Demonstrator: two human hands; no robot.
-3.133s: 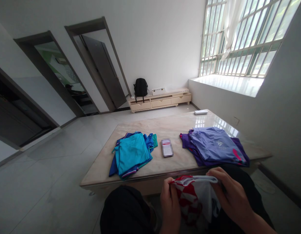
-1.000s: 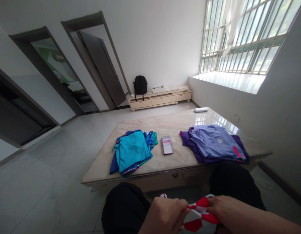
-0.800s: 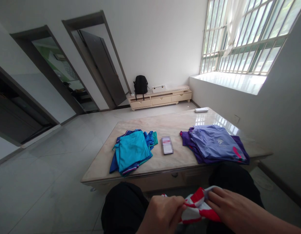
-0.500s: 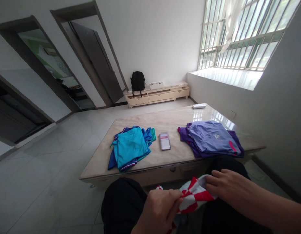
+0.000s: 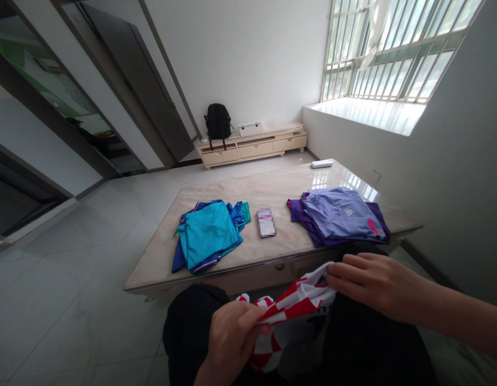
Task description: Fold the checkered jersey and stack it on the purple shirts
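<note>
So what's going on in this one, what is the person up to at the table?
A seated person holds a red-and-white checked garment over their lap, the left hand gripping one end and the right hand pinching the other, so it stretches between them. In front, the marble-topped table carries a blue and teal pile of clothes on the left, a purple pile on the right, and a phone between them.
</note>
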